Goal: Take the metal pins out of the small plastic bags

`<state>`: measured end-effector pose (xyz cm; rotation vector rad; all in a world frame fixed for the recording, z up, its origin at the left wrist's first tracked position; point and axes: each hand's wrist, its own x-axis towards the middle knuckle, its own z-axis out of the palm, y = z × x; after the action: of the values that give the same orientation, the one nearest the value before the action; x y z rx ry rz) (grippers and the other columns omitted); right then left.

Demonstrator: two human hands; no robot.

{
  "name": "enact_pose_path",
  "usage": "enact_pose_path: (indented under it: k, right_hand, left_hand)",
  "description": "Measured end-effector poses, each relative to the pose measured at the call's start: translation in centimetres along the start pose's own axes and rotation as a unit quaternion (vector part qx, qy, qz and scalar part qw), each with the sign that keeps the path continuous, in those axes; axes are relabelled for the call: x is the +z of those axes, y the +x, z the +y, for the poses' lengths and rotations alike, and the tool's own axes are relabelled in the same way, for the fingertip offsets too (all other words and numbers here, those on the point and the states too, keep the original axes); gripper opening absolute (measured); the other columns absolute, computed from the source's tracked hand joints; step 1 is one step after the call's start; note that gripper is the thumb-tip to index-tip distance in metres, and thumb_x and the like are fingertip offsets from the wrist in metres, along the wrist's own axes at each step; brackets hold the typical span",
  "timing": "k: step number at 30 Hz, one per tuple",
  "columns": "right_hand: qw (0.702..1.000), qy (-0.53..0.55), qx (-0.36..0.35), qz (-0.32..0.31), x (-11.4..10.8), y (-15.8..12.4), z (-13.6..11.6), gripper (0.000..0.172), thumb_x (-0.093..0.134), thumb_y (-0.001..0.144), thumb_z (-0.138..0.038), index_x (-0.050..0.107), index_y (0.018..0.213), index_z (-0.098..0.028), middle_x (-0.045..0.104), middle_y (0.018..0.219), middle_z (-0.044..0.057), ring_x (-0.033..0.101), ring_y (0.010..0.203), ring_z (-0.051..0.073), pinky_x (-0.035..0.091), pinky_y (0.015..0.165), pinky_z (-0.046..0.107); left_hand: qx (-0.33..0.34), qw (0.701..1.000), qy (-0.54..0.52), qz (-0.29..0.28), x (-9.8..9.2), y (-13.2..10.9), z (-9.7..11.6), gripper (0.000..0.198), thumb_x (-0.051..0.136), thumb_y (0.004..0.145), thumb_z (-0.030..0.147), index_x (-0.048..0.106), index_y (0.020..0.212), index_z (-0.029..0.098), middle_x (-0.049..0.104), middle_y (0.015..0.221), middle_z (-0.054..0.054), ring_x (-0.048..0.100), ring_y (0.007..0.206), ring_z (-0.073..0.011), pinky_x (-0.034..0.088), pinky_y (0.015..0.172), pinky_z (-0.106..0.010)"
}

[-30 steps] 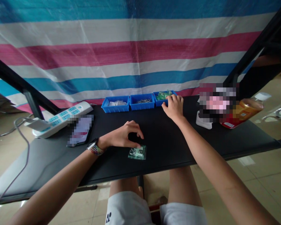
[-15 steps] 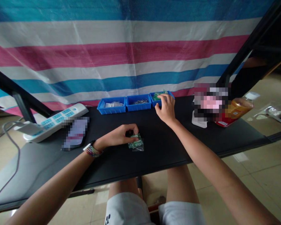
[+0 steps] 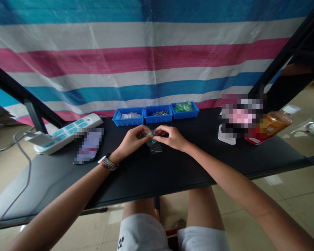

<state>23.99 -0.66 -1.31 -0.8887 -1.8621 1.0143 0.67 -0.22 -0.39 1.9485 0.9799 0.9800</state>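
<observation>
Both hands meet over the middle of the black surface (image 3: 172, 174). The left hand (image 3: 132, 139) pinches the top edge of a small clear bag (image 3: 155, 146) between thumb and fingertips. The right hand (image 3: 172, 137) is closed on the same edge from the other side, fingers pressed together. Something green shows right at the pinch, too small to tell what it is. The bag hangs down from the fingers, its lower end just above or on the surface; which one is unclear. Behind the hands stand three blue trays in a row: the left tray (image 3: 128, 118) holds something pale, the middle tray (image 3: 158, 115) metal bits, the right tray (image 3: 185, 108) green pieces. A white power strip (image 3: 68, 132) lies off to the left and an amber bottle (image 3: 276, 122) to the right.
</observation>
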Motion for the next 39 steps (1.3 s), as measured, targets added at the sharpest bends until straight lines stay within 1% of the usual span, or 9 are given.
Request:
enact_pose_path:
  k: [5, 8, 15, 21, 25, 29, 32, 36, 39]
  right_hand:
    - [0.979, 0.194, 0.055, 0.003, 0.8, 0.3, -0.2, 0.033, 0.090, 0.080, -0.046, 0.071, 0.088, -0.020, 0.074, 0.080, 0.001, 0.072, 0.067, 0.018, 0.059, 0.067, 0.033]
    - [0.963, 0.252, 0.085, 0.032, 0.4, 0.4, -0.1, 0.040, 0.094, 0.075, -0.047, 0.069, 0.086, -0.019, 0.075, 0.078, 0.001, 0.073, 0.064, 0.017, 0.061, 0.065, 0.031]
    - [0.955, 0.274, 0.110, -0.010, 0.0, 0.0, -0.4, 0.043, 0.091, 0.080, -0.051, 0.070, 0.102, -0.020, 0.076, 0.084, 0.000, 0.076, 0.062, 0.018, 0.064, 0.058, 0.029]
    - [0.964, 0.257, 0.058, 0.036, 0.4, 0.0, -0.4, 0.045, 0.089, 0.080, -0.056, 0.069, 0.099, -0.022, 0.072, 0.080, -0.002, 0.072, 0.057, 0.016, 0.063, 0.054, 0.029]
    - [0.974, 0.214, 0.012, 0.069, 0.6, -0.2, -0.6, 0.036, 0.085, 0.086, -0.055, 0.074, 0.101, -0.024, 0.073, 0.089, 0.001, 0.075, 0.072, 0.019, 0.066, 0.067, 0.035]
    - [0.986, 0.134, -0.062, 0.078, 0.7, -0.4, -0.7, 0.018, 0.080, 0.091, -0.042, 0.081, 0.096, -0.025, 0.074, 0.116, 0.009, 0.075, 0.110, 0.026, 0.064, 0.096, 0.043]
    - [0.988, 0.107, -0.062, 0.087, 0.7, -0.4, -0.8, 0.013, 0.076, 0.092, -0.033, 0.083, 0.100, -0.025, 0.069, 0.139, 0.010, 0.067, 0.133, 0.030, 0.061, 0.107, 0.045]
    - [0.970, 0.225, 0.024, 0.084, 0.4, -0.4, -1.0, 0.040, 0.074, 0.094, -0.040, 0.072, 0.133, -0.030, 0.072, 0.133, 0.007, 0.076, 0.108, 0.026, 0.069, 0.093, 0.048]
    - [0.952, 0.291, 0.071, 0.065, 0.6, -0.4, -0.8, 0.047, 0.085, 0.086, -0.046, 0.068, 0.126, -0.026, 0.076, 0.110, 0.005, 0.078, 0.086, 0.022, 0.073, 0.078, 0.044]
  left_hand:
    - [-0.040, 0.993, -0.108, 0.015, 0.1, -0.1, 1.2, 0.044, 0.076, 0.093, 0.060, 0.067, 0.107, 0.019, 0.066, 0.079, 0.000, 0.062, 0.065, -0.0148, 0.052, 0.058, -0.025]
    - [-0.057, 0.988, -0.140, 0.011, -0.2, -0.1, 1.5, 0.043, 0.074, 0.094, 0.061, 0.065, 0.100, 0.019, 0.067, 0.073, 0.000, 0.065, 0.064, -0.0167, 0.055, 0.061, -0.027]
    - [-0.051, 0.995, -0.089, 0.009, -0.2, 0.0, 1.8, 0.045, 0.085, 0.085, 0.058, 0.067, 0.084, 0.017, 0.068, 0.068, -0.001, 0.063, 0.063, -0.0153, 0.051, 0.063, -0.026]
    - [-0.049, 0.996, -0.071, 0.034, -0.3, -0.3, 1.7, 0.056, 0.073, 0.093, 0.067, 0.061, 0.068, 0.019, 0.060, 0.059, 0.000, 0.056, 0.055, -0.0135, 0.045, 0.056, -0.026]
    - [-0.086, 0.990, -0.111, -0.010, -0.4, -0.3, 1.2, 0.071, 0.050, 0.102, 0.075, 0.071, 0.067, 0.017, 0.068, 0.059, -0.008, 0.063, 0.054, -0.0172, 0.050, 0.057, -0.030]
    - [-0.106, 0.982, -0.156, 0.004, -0.2, -0.1, 1.3, 0.052, 0.074, 0.091, 0.065, 0.078, 0.082, 0.014, 0.078, 0.075, -0.010, 0.071, 0.064, -0.0197, 0.054, 0.059, -0.029]
    - [-0.098, 0.983, -0.152, 0.032, -0.1, 0.0, 1.4, 0.041, 0.086, 0.084, 0.054, 0.078, 0.090, 0.014, 0.078, 0.076, -0.007, 0.072, 0.066, -0.0192, 0.055, 0.060, -0.028]
    - [-0.075, 0.986, -0.130, 0.068, -0.1, 0.0, 1.2, 0.044, 0.086, 0.084, 0.057, 0.078, 0.094, 0.014, 0.080, 0.083, -0.009, 0.075, 0.069, -0.0206, 0.057, 0.063, -0.029]
    - [-0.065, 0.990, -0.109, 0.066, -0.1, 0.0, 0.8, 0.048, 0.085, 0.085, 0.060, 0.078, 0.095, 0.014, 0.081, 0.088, -0.011, 0.076, 0.072, -0.0219, 0.058, 0.066, -0.030]
